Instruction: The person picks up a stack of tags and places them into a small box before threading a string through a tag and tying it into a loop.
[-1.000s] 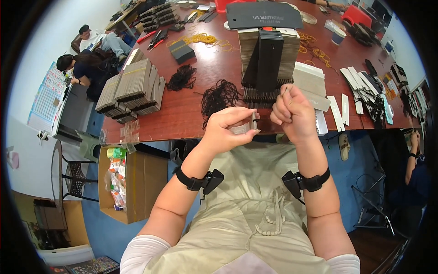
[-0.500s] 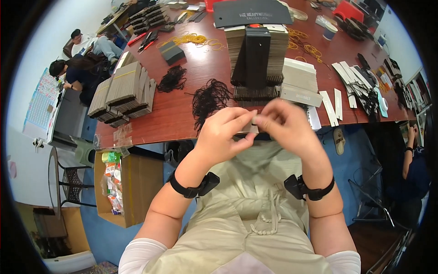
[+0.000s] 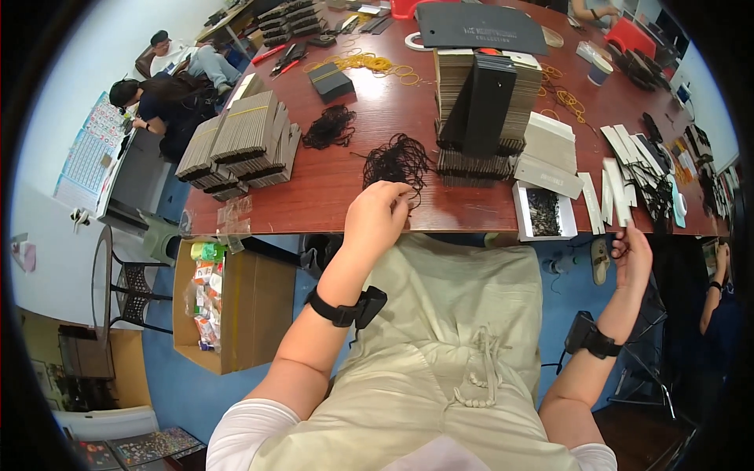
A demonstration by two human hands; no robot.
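My left hand is at the near edge of a loose pile of black cords, its fingers pinched together on a cord. My right hand is out to the right at the table edge. Its fingertips close on the near end of a long white card strip. Further white strips lie just left of this one, and a heap of strips with black cords lies beyond it.
Tall stacks of card with a black card leaning on them stand ahead. Beside them sits an open white box of small dark pieces. Banded card stacks are at left. A carton stands on the floor. Other people are nearby.
My hands, together before me half a second ago, have parted. The left went to the cord pile, the right went far right with a white strip. The view has shifted slightly.
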